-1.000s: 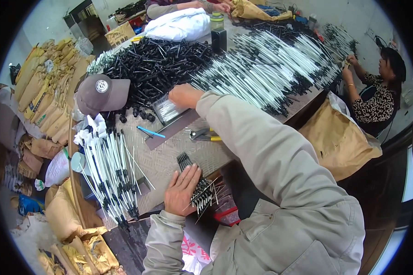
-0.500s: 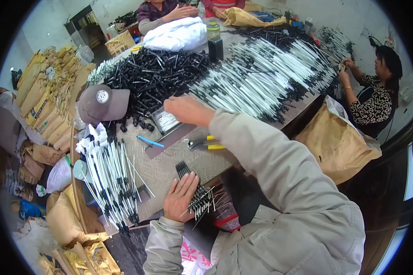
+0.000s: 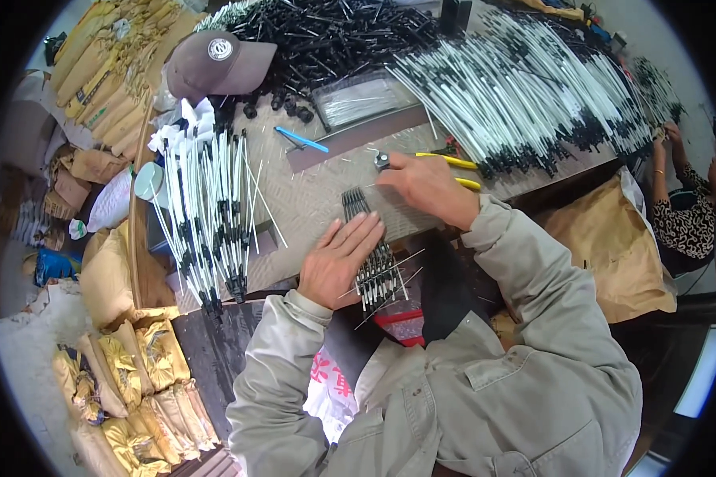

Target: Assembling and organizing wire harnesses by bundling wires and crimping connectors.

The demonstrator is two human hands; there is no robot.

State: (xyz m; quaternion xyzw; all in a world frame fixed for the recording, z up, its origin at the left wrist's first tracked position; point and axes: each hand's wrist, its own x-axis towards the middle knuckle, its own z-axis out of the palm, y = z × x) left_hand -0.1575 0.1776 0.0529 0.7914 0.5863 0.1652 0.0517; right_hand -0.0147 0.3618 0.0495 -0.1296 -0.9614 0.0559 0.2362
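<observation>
Grey, textured-metal counter point(image 3: 318, 199), long and crowded, seen from above by a person in a grey-green work jacket. Left hand point(image 3: 338, 258): flat and open, fingers spread, palm pressing on a row of thin white rods with black plastic ends point(image 3: 371, 254) that lie side by side at the near edge of the counter, partly overhanging it; it grips nothing. Right hand point(image 3: 429, 187): loosely curled just beyond the far end of that row, fingertips pinching a small dark round piece point(image 3: 383, 160); how tightly it is held cannot be told. Yellow-handled pliers point(image 3: 453, 163): just behind the right hand, partly hidden by it. Blue plastic tool point(image 3: 301, 140): lying farther left on the counter, well apart from both hands. Bundle of long white rods with black fittings point(image 3: 207, 215): stacked lengthwise at the left end of the counter. Brown peaked cap point(image 3: 215, 63): at the far left corner, beside a heap of loose black plastic parts point(image 3: 334, 36). Clear shallow tray point(image 3: 358, 99): near that heap. Large spread of finished white-and-black rods point(image 3: 525, 87): covering the far right of the counter. Second person in a patterned top point(image 3: 688, 215): at the right end, hands on those rods. Brown paper sacks point(image 3: 103, 67): piled along the left.
</observation>
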